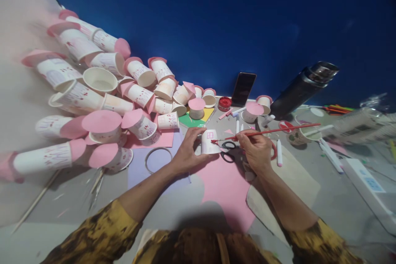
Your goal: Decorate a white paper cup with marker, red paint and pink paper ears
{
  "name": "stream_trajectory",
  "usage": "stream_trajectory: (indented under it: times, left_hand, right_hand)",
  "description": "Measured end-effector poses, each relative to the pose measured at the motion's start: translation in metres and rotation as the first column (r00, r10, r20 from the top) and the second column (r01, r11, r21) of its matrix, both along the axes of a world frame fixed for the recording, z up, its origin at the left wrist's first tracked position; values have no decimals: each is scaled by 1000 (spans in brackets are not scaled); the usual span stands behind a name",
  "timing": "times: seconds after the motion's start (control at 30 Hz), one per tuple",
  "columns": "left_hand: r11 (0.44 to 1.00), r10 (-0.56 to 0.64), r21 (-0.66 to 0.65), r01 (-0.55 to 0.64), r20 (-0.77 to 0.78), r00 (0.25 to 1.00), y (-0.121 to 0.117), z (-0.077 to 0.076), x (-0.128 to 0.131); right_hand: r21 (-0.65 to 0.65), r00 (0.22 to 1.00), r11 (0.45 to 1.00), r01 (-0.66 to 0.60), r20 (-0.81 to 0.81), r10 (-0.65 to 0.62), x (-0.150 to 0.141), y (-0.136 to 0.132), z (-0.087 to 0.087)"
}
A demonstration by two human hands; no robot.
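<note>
Left hand (188, 148): fingers wrapped on a small white paper cup with a pink window drawn on it (209, 147), thumb along the lower edge, forefinger near the top. Right hand (257, 152): fingers pinched on a thin red-handled paintbrush (287, 129), red tip pointing left at the cup wall; can't tell if it's touching. Cup sits between the two hands, nearer the left fingers, above a pink paper sheet with cut-out curves (227, 189). Black-handled scissors (229, 161) just right of the left fingers, short of the right ones. Left of the left fingers: lilac paper sheet (139, 177) with a thin grey ring (146, 161) on it, then a big heap of white paper cups with pink paper tops (102, 121). Beyond the fingers: small round red pot (224, 103), black phone (244, 89) propped at the blue wall (198, 29). Right of the right fingers: white marker with pink end (279, 152) near, black cylindrical flask (297, 95) farther off, leaning in view. All on a grey table (173, 210).
</note>
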State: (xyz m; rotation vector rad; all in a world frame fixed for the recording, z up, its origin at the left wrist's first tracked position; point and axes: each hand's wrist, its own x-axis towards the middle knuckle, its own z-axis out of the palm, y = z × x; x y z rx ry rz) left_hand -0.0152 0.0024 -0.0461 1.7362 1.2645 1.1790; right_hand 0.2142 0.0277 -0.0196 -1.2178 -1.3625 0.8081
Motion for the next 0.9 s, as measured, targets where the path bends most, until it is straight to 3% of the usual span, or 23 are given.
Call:
stream_trajectory:
  times: [0.17,0.37,0.7,0.9]
  left_hand:
    - [1000,-1,-3,1,33,999,-2,2,2]
    - [1000,-1,-8,1,24,1000,-1,3,0]
    - [1000,10,-15,-10,13,1000,2,-4,-3]
    - [1000,6,-14,-6,26,1000,1,-3,-2]
  right_hand:
    - [9,998,1000,5,-55,-4,2,1,-1]
    - [6,1000,1000,-19,6,19,1,-2,3]
    - [47,998,999,2,-61,1,10,4,-7]
    - [30,998,1000,-8,-66,10,4,1,-1]
